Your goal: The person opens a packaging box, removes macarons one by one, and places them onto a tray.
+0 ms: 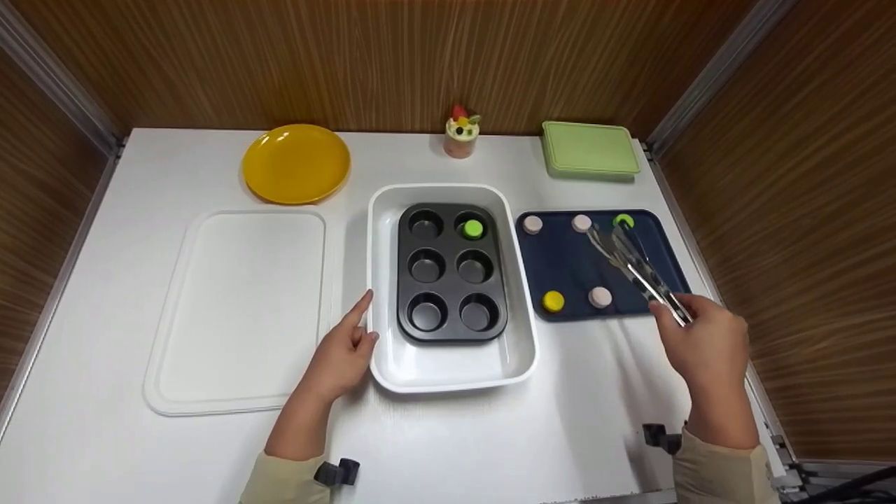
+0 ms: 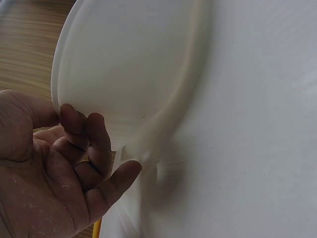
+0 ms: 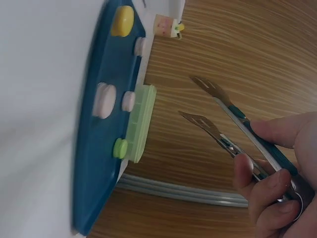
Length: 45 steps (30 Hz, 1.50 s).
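1. Surface: white table (image 1: 455,448), matte, faint grain. Aluminium rails run along both side edges.
2. Room: wood-grain panel walls (image 1: 392,63) on the back and both sides, boxing the table in.
3. Back row, left to right: yellow plate (image 1: 295,163), small dessert cup (image 1: 461,135) with fruit on top, green lidded box (image 1: 589,149) in the far right corner.
4. Middle row: flat white tray (image 1: 241,308) on the left, white baking dish (image 1: 385,357) in the centre, navy tray (image 1: 567,269) on the right. All three sit apart from each other.
5. Black six-cup muffin tin (image 1: 451,271) sits inside the white baking dish. Green puck (image 1: 473,229) is in the far right cup; the other five cups hold nothing.
6. Navy tray carries three pale pink pucks (image 1: 533,224), a yellow puck (image 1: 553,301) near the front edge and another green piece (image 1: 623,222) at the far edge.
7. Left hand (image 1: 343,353): fingers loose and straight, gripping nothing, index finger touching the dish's left rim. Left wrist view confirms relaxed fingers beside the white wall.
8. Right hand (image 1: 703,339): fingers wrapped around the handle of metal tongs (image 1: 633,269). Tongs are held above the navy tray, tips spread apart, pointing toward its far edge, nothing between them.
9. Right wrist view: both tong blades (image 3: 208,104) are in the air, clear of the tray.
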Available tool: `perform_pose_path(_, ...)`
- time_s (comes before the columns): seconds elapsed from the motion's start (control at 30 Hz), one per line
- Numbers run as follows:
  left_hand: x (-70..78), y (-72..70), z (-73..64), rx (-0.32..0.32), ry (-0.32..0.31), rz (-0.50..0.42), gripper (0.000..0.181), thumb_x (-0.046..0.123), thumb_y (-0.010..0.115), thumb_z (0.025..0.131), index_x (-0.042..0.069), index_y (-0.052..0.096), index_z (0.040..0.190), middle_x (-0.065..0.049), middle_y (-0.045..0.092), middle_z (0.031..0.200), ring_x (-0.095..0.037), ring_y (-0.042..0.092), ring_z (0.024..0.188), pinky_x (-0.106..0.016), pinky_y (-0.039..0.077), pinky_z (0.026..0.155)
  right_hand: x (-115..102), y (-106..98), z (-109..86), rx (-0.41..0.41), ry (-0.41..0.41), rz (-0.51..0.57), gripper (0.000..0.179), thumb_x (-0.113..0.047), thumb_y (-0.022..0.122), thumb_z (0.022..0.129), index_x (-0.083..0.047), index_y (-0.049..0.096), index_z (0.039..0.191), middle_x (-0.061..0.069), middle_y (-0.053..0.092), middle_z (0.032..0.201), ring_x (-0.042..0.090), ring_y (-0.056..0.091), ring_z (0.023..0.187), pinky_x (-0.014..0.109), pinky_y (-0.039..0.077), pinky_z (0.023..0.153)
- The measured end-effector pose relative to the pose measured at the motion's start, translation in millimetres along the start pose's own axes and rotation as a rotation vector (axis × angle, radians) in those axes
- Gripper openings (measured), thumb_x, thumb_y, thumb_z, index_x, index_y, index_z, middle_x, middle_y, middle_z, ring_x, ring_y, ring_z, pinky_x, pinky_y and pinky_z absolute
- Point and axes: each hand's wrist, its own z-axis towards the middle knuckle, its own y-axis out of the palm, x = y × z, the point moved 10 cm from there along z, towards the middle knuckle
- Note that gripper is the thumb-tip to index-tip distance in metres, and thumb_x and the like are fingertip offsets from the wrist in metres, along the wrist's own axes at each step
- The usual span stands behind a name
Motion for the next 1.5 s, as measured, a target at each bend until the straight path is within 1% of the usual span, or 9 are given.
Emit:
perform_pose_path(0.2,-0.6,1.0,0.1,-0.012,-0.006,-0.013,0.066,0.004,0.06,0.104,0.015,0.039,0.166,0.005,0.041,0.065,-0.013,0.038,0.058,-0.028,0.037,0.056,-37.9,-2.5,13.4,0.081,-0.105,0.063,0.035,-0.022,0.079,0.094,0.007,0.078,0.113,0.028,0.076,0.098,0.043,0.071,0.084,0.049,0.049,0.069)
perform_pose_path(0.33,0.2,0.6,0.2,-0.009,0.004,-0.003,0.065,0.004,0.06,0.104,0.014,0.04,0.165,0.005,0.04,0.065,-0.013,0.038,0.058,-0.028,0.037,0.056,-62.8,4.0,22.5,0.076,-0.167,0.096,0.031,-0.02,0.078,0.093,0.006,0.079,0.11,0.024,0.076,0.091,0.034,0.067,0.073,0.027,0.044,0.06)
perform_pose_path(0.4,0.2,0.5,0.2,-0.007,0.006,-0.002,0.065,0.003,0.06,0.104,0.013,0.04,0.165,0.005,0.04,0.065,-0.013,0.038,0.057,-0.028,0.037,0.056,-73.6,9.3,27.0,0.063,-0.19,0.108,0.03,-0.018,0.078,0.092,0.006,0.079,0.109,0.022,0.076,0.089,0.031,0.066,0.071,0.024,0.042,0.059)
perform_pose_path(0.67,-0.4,0.4,-0.3,-0.009,0.005,-0.005,0.065,0.004,0.06,0.104,0.014,0.04,0.165,0.005,0.039,0.064,-0.013,0.038,0.057,-0.029,0.037,0.056,-109.7,35.9,41.1,-0.015,-0.274,0.117,0.029,-0.016,0.076,0.093,0.008,0.078,0.109,0.021,0.075,0.086,0.035,0.068,0.071,0.049,0.052,0.065)
perform_pose_path(0.87,0.1,0.4,-0.6,-0.011,0.013,-0.011,0.065,0.004,0.061,0.104,0.014,0.04,0.165,0.006,0.038,0.064,-0.012,0.037,0.057,-0.029,0.037,0.057,-133.5,52.6,48.6,-0.073,-0.317,0.092,0.026,-0.017,0.075,0.092,0.004,0.079,0.107,0.016,0.074,0.081,0.034,0.065,0.067,0.051,0.051,0.063)
perform_pose_path(1.0,0.1,0.1,-0.4,-0.009,0.016,-0.011,0.065,0.004,0.06,0.104,0.014,0.04,0.165,0.006,0.038,0.065,-0.011,0.036,0.057,-0.028,0.036,0.057,-146.2,64.4,51.6,-0.124,-0.317,0.068,0.025,-0.018,0.074,0.092,0.002,0.079,0.107,0.016,0.074,0.082,0.035,0.065,0.068,0.054,0.052,0.064)
perform_pose_path(1.13,1.2,-0.9,-0.7,-0.008,0.017,-0.023,0.065,0.003,0.06,0.104,0.013,0.039,0.165,0.006,0.039,0.064,-0.011,0.036,0.057,-0.028,0.036,0.056,-158.0,76.7,53.8,-0.188,-0.305,0.04,0.024,-0.02,0.071,0.094,0.0,0.079,0.104,0.013,0.072,0.082,0.033,0.062,0.067,0.05,0.049,0.063)
perform_pose_path(1.3,1.7,-1.8,-0.7,-0.001,0.02,-0.027,0.065,0.003,0.061,0.104,0.012,0.04,0.165,0.005,0.039,0.064,-0.012,0.037,0.057,-0.028,0.036,0.057,-171.4,94.1,56.8,-0.269,-0.309,-0.007,0.02,-0.021,0.069,0.095,-0.004,0.075,0.087,0.008,0.066,0.073,0.03,0.058,0.063,0.045,0.046,0.059)
perform_pose_path(1.5,1.2,-1.1,-0.5,0.0,0.022,-0.021,0.066,0.003,0.061,0.103,0.012,0.04,0.165,0.006,0.04,0.064,-0.012,0.038,0.057,-0.028,0.037,0.057,-177.3,111.5,60.4,-0.339,-0.316,-0.077,0.027,-0.02,0.065,0.093,-0.011,0.065,0.067,0.004,0.057,0.064,0.029,0.054,0.061,0.045,0.043,0.057)
